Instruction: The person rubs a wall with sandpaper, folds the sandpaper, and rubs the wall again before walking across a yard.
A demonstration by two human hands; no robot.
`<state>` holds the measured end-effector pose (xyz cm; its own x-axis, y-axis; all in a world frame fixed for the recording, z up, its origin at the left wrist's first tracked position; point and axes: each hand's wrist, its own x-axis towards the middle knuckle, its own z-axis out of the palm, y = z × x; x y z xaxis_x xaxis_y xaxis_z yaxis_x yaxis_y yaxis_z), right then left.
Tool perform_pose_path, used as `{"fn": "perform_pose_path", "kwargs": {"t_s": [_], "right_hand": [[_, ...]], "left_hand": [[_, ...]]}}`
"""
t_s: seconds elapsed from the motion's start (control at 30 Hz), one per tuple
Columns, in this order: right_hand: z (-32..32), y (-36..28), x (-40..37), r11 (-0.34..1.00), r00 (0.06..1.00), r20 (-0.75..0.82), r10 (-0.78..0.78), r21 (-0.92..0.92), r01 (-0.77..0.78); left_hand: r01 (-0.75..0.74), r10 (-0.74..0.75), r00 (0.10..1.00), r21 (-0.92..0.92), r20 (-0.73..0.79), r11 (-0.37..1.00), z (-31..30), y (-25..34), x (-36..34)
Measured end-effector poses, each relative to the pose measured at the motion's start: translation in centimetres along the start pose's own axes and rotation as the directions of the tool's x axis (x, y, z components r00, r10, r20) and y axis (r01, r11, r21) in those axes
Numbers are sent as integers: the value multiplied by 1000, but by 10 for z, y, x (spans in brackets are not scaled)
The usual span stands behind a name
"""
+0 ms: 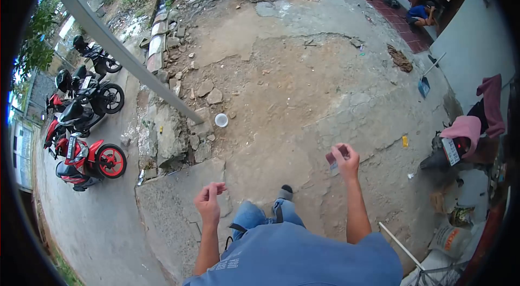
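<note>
My right hand (346, 160) is raised over the concrete ground, its fingers pinched on a small dark reddish packet (331, 160) that hangs at its left side. Lower and to the left, my left hand (209, 202) is held up with its fingers curled together; whatever may be between them is too small to make out. Below the hands, my legs in blue jeans (249, 215) and one dark-tipped foot show over the cracked ground (271, 161).
A grey pole (130, 61) slants down on the left, near a white cup (221, 120) and broken rubble (170, 134). Motorcycles (81, 159) stand far left. At right are a blue dustpan (423, 87), a parked motorbike (449, 150) and a crouching person (420, 15) by a doorway.
</note>
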<state>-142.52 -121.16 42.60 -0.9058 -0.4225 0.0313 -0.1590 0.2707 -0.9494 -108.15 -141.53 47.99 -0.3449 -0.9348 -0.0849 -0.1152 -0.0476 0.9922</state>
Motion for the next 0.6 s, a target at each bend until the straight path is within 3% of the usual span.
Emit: {"fn": "perform_pose_path", "kwargs": {"t_s": [0.13,0.2,0.27,0.37,0.43,0.47,0.53,0.6], "right_hand": [[10,-44,98,991,998,-37,-43,123,47],[27,-53,134,985,998,-11,-54,163,55],[47,-63,155,950,996,91,2,311,-30],[59,-41,191,946,990,136,38,315,-79],[61,-30,215,955,990,123,75,275,-107],[56,-30,227,932,979,135,153,310,-188],[45,-31,259,903,968,129,214,351,-247],[26,-23,286,939,964,5,265,224,-260]], "left_hand": [[22,-26,995,-39,-92,999,49,5,43],[22,-25,998,-52,-61,998,80,4,69],[17,-19,1000,-81,-20,997,118,1,104],[69,-62,996,-97,71,993,180,-2,166],[98,-72,975,-115,209,989,223,-3,219],[105,-76,969,-112,235,988,243,-1,245],[37,0,927,-92,376,995,294,18,310],[-45,106,880,-141,463,989,338,48,367]]}}
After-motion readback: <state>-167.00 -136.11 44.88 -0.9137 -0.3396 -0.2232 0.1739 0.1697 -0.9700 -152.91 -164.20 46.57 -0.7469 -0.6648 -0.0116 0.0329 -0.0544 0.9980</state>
